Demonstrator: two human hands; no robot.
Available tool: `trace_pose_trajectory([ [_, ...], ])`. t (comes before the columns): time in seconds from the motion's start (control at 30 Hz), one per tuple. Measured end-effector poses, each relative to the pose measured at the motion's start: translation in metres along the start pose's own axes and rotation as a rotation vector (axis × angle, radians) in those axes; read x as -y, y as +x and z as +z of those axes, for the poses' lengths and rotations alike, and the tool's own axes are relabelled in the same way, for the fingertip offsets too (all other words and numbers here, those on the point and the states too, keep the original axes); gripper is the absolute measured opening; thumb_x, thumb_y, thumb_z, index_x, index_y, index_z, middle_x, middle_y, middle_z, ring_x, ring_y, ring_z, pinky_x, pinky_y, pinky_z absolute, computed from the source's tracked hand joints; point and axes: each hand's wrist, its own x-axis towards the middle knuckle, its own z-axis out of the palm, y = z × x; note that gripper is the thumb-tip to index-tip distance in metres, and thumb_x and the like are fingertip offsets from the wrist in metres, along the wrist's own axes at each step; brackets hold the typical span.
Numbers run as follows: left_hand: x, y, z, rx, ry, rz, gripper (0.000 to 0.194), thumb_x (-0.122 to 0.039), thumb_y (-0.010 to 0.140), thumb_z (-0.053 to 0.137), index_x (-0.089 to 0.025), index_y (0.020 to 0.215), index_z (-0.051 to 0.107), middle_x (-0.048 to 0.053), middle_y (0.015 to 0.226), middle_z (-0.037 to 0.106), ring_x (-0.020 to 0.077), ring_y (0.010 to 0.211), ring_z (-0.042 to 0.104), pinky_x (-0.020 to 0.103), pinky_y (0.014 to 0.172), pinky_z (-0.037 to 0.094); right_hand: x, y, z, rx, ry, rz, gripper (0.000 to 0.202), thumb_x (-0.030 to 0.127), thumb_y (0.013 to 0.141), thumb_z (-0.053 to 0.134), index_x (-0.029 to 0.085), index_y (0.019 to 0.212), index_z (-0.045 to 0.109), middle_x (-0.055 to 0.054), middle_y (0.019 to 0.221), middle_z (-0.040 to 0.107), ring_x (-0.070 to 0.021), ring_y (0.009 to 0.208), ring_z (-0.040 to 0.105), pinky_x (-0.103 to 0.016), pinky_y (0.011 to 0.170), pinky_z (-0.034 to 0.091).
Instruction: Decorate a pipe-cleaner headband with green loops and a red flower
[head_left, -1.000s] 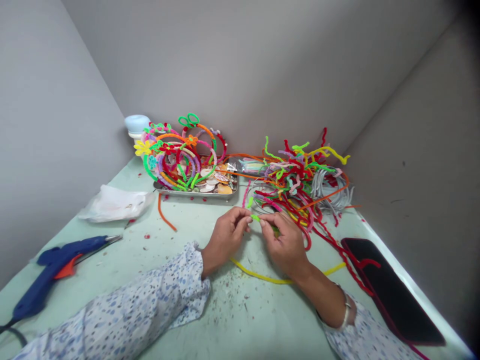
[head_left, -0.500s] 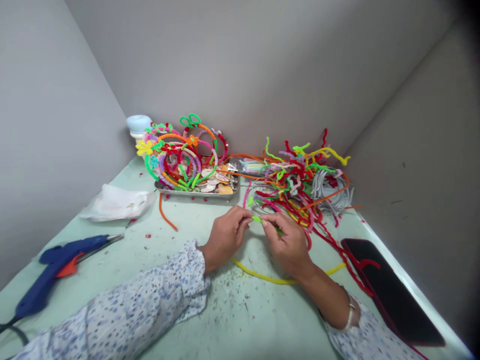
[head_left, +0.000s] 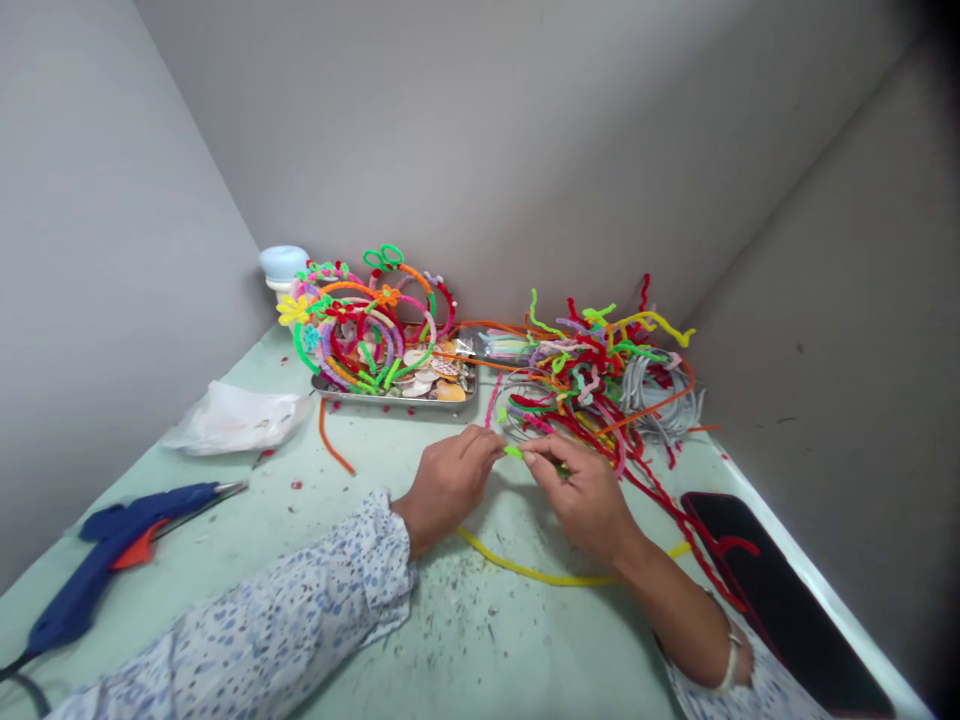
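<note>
Between my fingertips runs a short bright green pipe cleaner [head_left: 513, 452], mostly covered by the fingers. My left hand [head_left: 452, 480] pinches one end of it, thumb against forefinger. Closed on the other end is my right hand [head_left: 581, 490], with a bit of green showing by its curled fingers. Below both hands a yellow pipe cleaner [head_left: 536, 575] lies in a shallow curve on the pale green table [head_left: 465, 660], passing under my right wrist. Just beyond the hands is a tangled heap of coloured pipe cleaners [head_left: 592, 365].
A metal tray [head_left: 397, 400] at the back holds pipe-cleaner headbands [head_left: 360, 330] and flat round pieces. On the left lie a blue glue gun [head_left: 127, 550] and a white plastic packet [head_left: 236, 418]. Grey wire coils [head_left: 660, 400] and a dark phone [head_left: 787, 600] are on the right.
The whole scene sits slightly lower in view as the head tilts. Both hands keep their pinch on the green pipe cleaner, with only slight movement of the fingers.
</note>
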Motion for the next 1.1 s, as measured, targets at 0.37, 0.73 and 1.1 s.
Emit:
trace_pose_trajectory([
  [0.37,0.002,-0.001,0.001,0.122,0.07,0.037,0.023,-0.014,0.09,0.039,-0.017,0.107,0.055,0.006,0.09,0.063,0.0167,0.084,0.059,0.028,0.074,0.047,-0.006,0.0,0.001,0.003,-0.066,-0.056,0.016,0.019,0.083,0.051,0.021,0.084,0.066,-0.002,0.079,0.068,-0.0184,0.076,0.062,-0.029,0.068,0.047],
  [0.73,0.008,-0.001,0.007,0.198,0.043,-0.007,0.016,-0.02,0.091,0.041,-0.018,0.099,0.055,0.004,0.086,0.062,0.0154,0.08,0.059,0.026,0.07,0.045,-0.025,-0.006,0.016,-0.045,-0.217,-0.228,0.014,0.015,0.081,0.051,0.02,0.088,0.062,-0.004,0.077,0.066,-0.0201,0.075,0.056,-0.034,0.07,0.042],
  [1.1,0.005,-0.003,0.004,0.217,0.072,-0.011,0.017,-0.018,0.09,0.042,-0.019,0.096,0.058,0.003,0.082,0.061,0.0144,0.074,0.056,0.025,0.067,0.042,-0.022,-0.01,0.017,-0.034,-0.224,-0.208,0.014,0.016,0.083,0.05,0.019,0.086,0.064,-0.004,0.075,0.064,-0.0195,0.073,0.055,-0.033,0.068,0.041],
])
